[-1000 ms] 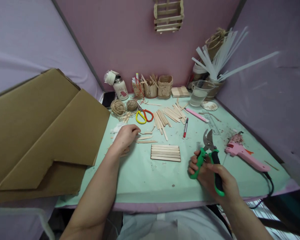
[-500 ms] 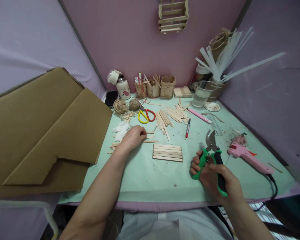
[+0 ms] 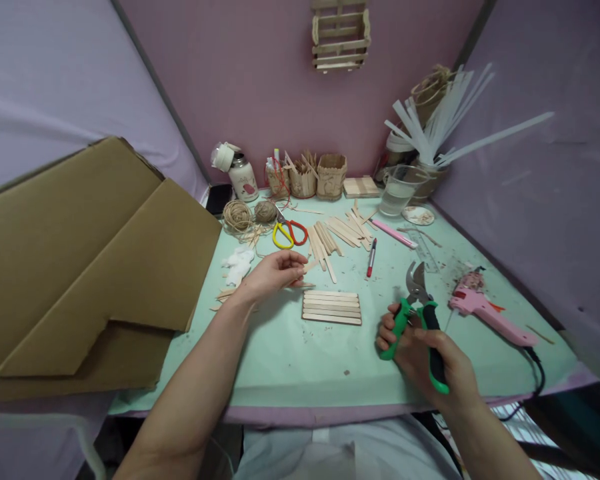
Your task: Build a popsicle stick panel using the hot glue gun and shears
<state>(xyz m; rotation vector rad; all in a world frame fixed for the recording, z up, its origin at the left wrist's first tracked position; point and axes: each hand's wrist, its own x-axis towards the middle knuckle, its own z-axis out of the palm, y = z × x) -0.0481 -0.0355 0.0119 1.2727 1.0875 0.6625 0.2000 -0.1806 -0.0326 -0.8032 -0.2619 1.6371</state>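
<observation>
My left hand point(image 3: 280, 272) is closed, its thumb and fingers pinching a thin wooden craft stick point(image 3: 311, 267) a little over the table. Part of that stick is hidden by the fingers. Just in front and to the right lies a flat panel of craft sticks point(image 3: 331, 307) laid side by side. My right hand point(image 3: 425, 353) grips green-and-black pruning shears point(image 3: 417, 313), their blades apart and pointing away from me. Nothing lies between the blades. Beyond my left hand, loose craft sticks point(image 3: 347, 230) are spread out, beside scissors point(image 3: 291, 235) with yellow and red handles.
A large cardboard piece point(image 3: 105, 267) stands at the left. On the right lie a pink glue gun point(image 3: 493, 312) with a cord and a pink cutter point(image 3: 394, 233). A clear cup of water point(image 3: 396, 195), twine balls point(image 3: 238, 216) and a white bottle point(image 3: 243, 179) line the back.
My left hand has lifted a craft stick from the group beneath it and turned, fingers pointing right. My right hand still holds the shears. The whole view has shifted slightly.
</observation>
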